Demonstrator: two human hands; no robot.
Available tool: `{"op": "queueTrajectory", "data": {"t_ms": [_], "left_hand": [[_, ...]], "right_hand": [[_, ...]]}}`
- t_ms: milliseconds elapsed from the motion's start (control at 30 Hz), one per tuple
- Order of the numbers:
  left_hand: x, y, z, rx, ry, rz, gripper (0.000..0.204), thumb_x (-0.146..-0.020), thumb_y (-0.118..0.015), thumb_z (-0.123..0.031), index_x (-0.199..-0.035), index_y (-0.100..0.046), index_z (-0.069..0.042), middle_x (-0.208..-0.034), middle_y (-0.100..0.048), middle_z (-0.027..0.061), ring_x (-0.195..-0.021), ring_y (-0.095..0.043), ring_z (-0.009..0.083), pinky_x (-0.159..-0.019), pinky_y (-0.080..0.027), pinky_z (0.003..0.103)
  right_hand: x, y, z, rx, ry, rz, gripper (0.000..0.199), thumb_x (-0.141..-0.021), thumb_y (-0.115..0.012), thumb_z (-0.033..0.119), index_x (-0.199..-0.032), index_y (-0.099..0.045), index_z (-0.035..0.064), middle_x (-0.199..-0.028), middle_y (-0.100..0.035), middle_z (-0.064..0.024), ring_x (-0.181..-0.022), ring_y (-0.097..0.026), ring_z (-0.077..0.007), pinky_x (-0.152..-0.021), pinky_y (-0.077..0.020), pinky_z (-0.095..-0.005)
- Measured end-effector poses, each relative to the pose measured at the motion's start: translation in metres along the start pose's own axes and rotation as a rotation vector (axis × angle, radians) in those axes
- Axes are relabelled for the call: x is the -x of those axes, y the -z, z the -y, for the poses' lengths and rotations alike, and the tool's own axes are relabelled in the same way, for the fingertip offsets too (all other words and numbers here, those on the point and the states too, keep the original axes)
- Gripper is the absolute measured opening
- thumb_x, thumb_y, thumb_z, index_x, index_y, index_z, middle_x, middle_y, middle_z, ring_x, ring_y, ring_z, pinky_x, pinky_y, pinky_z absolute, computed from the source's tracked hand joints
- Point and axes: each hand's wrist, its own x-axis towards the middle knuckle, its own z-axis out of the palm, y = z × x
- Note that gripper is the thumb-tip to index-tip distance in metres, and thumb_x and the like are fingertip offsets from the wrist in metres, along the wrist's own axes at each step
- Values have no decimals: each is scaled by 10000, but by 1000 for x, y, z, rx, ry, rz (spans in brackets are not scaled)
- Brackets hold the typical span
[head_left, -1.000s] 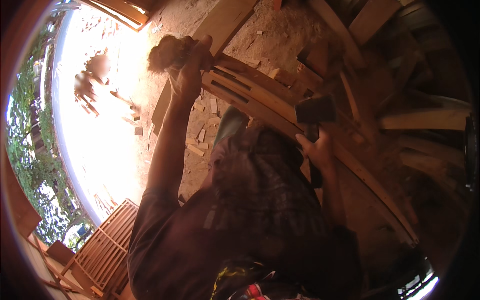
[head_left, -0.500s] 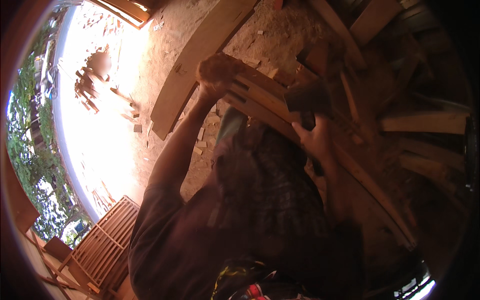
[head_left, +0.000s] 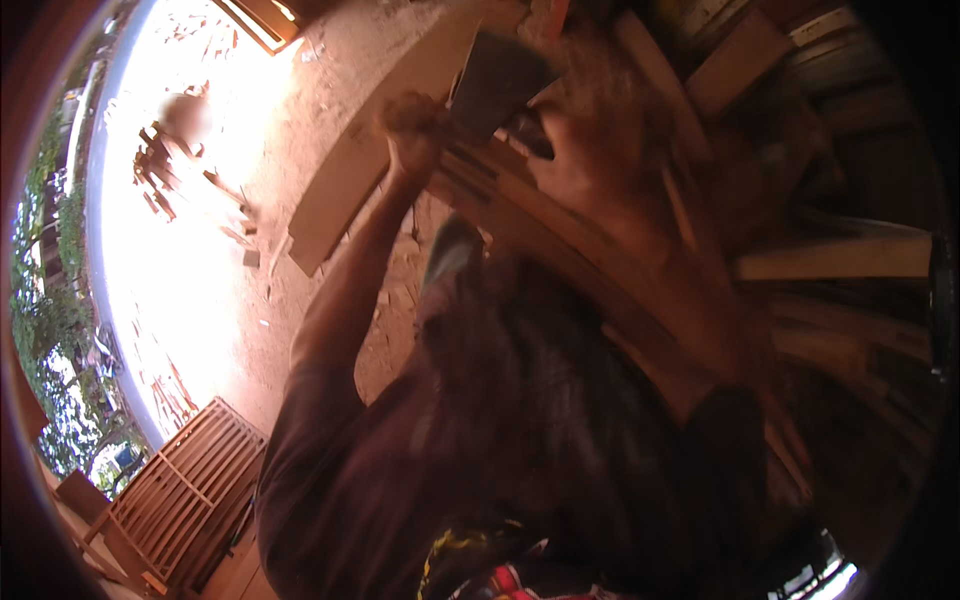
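My left hand (head_left: pixel 412 135) is closed round the far end of a long wooden beam (head_left: pixel 575 235) with slots cut near that end. The beam slants from there toward the lower right, across my lap. My right hand (head_left: pixel 565 145), smeared by motion, is closed on a dark, flat, broad-faced tool (head_left: pixel 500 85). It is just right of my left hand, over the beam's far end. The tool's exact kind and its grip are hard to make out. Beyond my left hand, a wide curved plank (head_left: pixel 335 205) lies on the ground.
Loose boards (head_left: pixel 840 255) are heaped on the right. Wood scraps lie on the dirt floor (head_left: pixel 390 290). A slatted wooden frame (head_left: pixel 185 495) stands at the lower left. In the bright area on the far left is a pile of wood pieces (head_left: pixel 160 165).
My right hand and the dark tool have moved away from me and leftward along the beam, up to its far end near my left hand. My left hand still grips the beam.
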Motion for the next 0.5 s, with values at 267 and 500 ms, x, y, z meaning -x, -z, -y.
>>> {"op": "queueTrajectory", "data": {"t_ms": [267,500], "left_hand": [[12,-40,-54,64,-132,3,254,-978,-785,-149,-782,-662,-45,-683,-615,28,-603,-630,120,-513,-502,334],[30,-44,-28,-35,-94,125,140,-955,-735,-175,-1056,-762,-82,-988,-724,83,-852,-710,180,-723,-559,381]], "right_hand": [[28,32,14,-121,114,-294,422,-864,-805,182,-1236,-677,30,-900,-762,-198,-905,-773,-378,-812,-601,-447],[29,27,58,349,42,9,330,-910,-791,171,-1173,-688,0,-939,-767,-210,-908,-743,-452,-866,-602,-452]]}}
